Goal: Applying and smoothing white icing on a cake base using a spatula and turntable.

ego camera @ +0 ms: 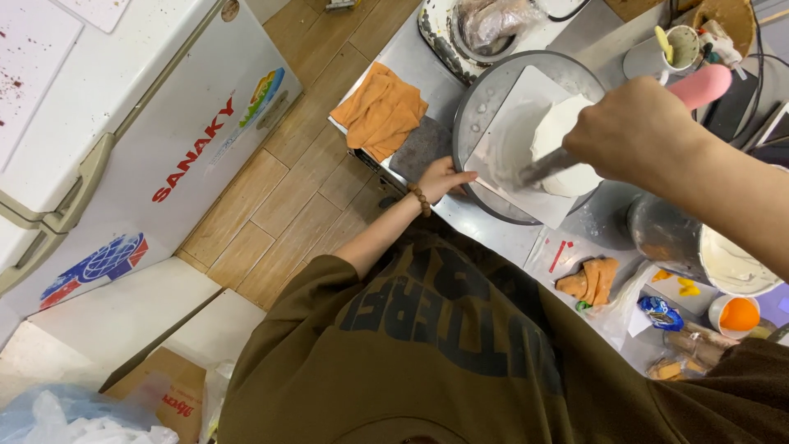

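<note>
My right hand (637,131) grips a spatula with a pink handle (700,85); its metal blade (544,167) lies against the side of a small white frosted cake (559,140). The cake sits on a white square board (514,148) smeared with cream, on top of a round metal turntable (493,90). My left hand (444,177), with a bead bracelet on the wrist, rests on the turntable's near edge beside the board's corner.
An orange cloth (380,109) lies on the steel counter (501,234) left of the turntable. A bowl of cream (735,267), an orange-filled cup (734,315), piping bags (592,281) and a mug (670,49) crowd the right. A white chest freezer (123,123) stands left across the wooden floor.
</note>
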